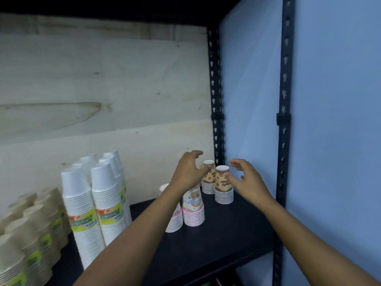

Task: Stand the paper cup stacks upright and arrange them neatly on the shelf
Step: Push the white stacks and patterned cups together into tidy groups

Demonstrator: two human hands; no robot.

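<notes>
Two short brown patterned cup stacks stand upright at the back right of the black shelf (226, 230): the rear one (208, 182) and the front one (223, 186). Two pink patterned stacks stand in front of them, one (193, 207) in plain view and one (174, 219) partly hidden behind my left forearm. My left hand (188, 172) hovers with loosely curled fingers just left of the brown stacks, holding nothing. My right hand (245, 178) is on their right, thumb and fingers spread, its thumb tip touching or nearly touching the front brown stack.
Tall white cup stacks (103, 203) with green labels stand upright left of centre. Beige stacks (26, 234) fill the far left. A plywood back panel (103, 89) closes the rear. Black slotted uprights (284, 120) and a blue wall bound the right side.
</notes>
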